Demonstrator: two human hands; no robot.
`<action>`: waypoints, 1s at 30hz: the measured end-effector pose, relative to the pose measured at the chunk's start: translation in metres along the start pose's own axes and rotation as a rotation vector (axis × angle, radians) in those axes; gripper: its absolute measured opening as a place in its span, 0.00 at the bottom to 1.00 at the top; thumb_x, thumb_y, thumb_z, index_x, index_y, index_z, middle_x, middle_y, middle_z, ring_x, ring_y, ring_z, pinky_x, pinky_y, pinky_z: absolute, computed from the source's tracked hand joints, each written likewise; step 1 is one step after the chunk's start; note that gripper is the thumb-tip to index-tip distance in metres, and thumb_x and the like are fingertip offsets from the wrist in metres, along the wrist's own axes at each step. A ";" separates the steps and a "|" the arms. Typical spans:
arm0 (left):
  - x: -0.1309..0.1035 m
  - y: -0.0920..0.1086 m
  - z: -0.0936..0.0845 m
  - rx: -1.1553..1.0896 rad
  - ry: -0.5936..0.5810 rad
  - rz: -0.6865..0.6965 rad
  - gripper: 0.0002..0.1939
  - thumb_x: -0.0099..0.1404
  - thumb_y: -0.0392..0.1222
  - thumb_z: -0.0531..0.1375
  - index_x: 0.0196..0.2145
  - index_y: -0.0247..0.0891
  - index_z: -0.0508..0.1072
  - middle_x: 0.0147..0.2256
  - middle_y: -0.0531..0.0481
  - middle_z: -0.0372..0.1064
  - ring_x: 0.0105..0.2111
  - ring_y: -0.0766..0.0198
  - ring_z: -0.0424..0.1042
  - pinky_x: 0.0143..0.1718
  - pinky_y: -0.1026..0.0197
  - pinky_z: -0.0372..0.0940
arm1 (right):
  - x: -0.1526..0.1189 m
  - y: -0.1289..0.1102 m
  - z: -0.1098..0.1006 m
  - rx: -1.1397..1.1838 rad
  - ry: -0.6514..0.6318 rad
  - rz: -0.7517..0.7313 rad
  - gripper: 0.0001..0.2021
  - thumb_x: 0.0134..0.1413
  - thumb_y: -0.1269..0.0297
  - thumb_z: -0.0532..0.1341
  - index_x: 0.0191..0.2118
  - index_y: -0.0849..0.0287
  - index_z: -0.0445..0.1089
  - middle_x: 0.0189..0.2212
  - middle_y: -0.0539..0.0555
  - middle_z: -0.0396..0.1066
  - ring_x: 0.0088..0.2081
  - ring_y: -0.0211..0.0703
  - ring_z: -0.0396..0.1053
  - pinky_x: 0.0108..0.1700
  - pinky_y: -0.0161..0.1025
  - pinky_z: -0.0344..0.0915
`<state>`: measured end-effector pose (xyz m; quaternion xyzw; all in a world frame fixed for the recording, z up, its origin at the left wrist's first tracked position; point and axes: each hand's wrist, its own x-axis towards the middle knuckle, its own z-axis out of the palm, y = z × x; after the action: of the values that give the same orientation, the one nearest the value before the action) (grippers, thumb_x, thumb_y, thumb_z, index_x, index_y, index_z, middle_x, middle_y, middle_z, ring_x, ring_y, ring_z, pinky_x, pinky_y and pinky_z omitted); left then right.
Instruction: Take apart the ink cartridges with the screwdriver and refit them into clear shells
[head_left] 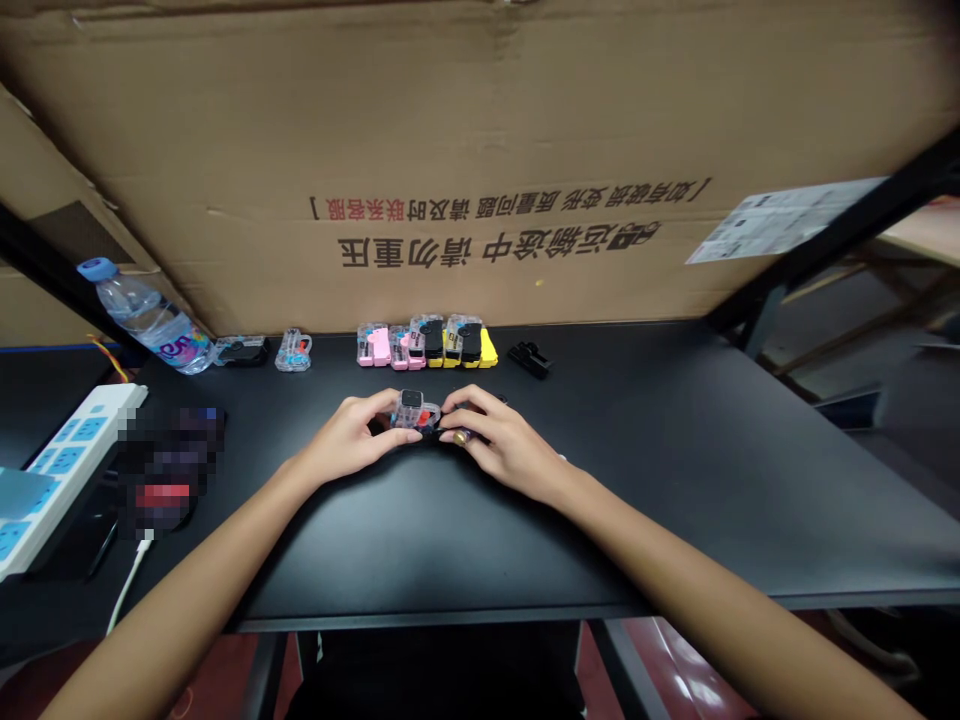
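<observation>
Pinching clear plastic piece (409,414), left fingers (399,438) partly closed; right fingers (475,422) curled at its end (grip unclear).

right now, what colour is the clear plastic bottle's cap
The bottle cap is blue, clearest in the head view.

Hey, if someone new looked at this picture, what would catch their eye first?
Probably the left hand and right hand, meeting at a clear piece over the black table. Just beyond, pink pieces and yellow pieces stand out in front of the big printed cardboard. A blue-capped bottle is off to the left.
</observation>
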<state>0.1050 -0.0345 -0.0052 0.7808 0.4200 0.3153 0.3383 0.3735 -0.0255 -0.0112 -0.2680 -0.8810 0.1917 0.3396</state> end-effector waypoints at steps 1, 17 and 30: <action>0.000 0.000 0.000 0.001 -0.003 0.003 0.15 0.71 0.53 0.67 0.44 0.39 0.76 0.37 0.50 0.81 0.35 0.60 0.78 0.39 0.60 0.72 | 0.000 0.000 0.000 0.000 -0.001 0.001 0.07 0.72 0.70 0.60 0.46 0.54 0.76 0.49 0.60 0.73 0.46 0.47 0.76 0.46 0.45 0.77; -0.003 0.002 -0.009 0.243 -0.068 0.210 0.12 0.75 0.43 0.62 0.54 0.43 0.74 0.49 0.47 0.80 0.45 0.59 0.81 0.49 0.59 0.73 | 0.000 0.000 -0.004 -0.061 -0.044 -0.015 0.04 0.73 0.65 0.63 0.48 0.54 0.76 0.47 0.59 0.76 0.46 0.50 0.75 0.49 0.48 0.73; -0.004 0.001 -0.008 0.474 -0.088 0.445 0.10 0.79 0.44 0.59 0.53 0.41 0.75 0.50 0.46 0.78 0.44 0.59 0.81 0.48 0.59 0.75 | 0.000 -0.004 -0.005 -0.297 0.050 -0.137 0.08 0.74 0.65 0.60 0.46 0.55 0.78 0.34 0.56 0.77 0.33 0.46 0.70 0.36 0.45 0.64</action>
<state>0.0976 -0.0364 -0.0006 0.9235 0.2855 0.2408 0.0878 0.3761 -0.0280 -0.0055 -0.2595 -0.9071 0.0290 0.3303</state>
